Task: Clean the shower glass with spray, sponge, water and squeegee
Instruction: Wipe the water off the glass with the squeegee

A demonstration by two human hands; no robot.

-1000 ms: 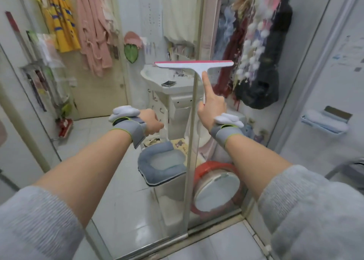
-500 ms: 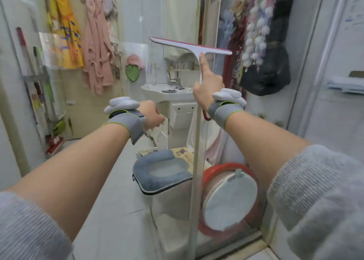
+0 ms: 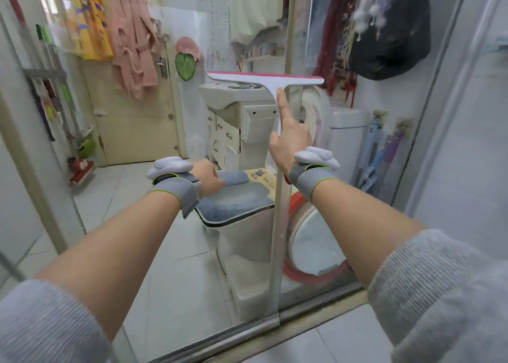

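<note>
The right hand (image 3: 291, 139) grips the squeegee (image 3: 265, 80) by its handle, index finger stretched straight up the stem, the other fingers wrapped round it. The blade lies level against the glass (image 3: 176, 239), its pink edge on top, straddling the door frame (image 3: 280, 225) with more of it to the left. Left of the frame and lower than the squeegee, the left hand (image 3: 210, 177) sits curled in a loose fist; whether it has hold of anything cannot be told. Behind the glass, a toilet (image 3: 239, 206) stands just left of the frame.
</note>
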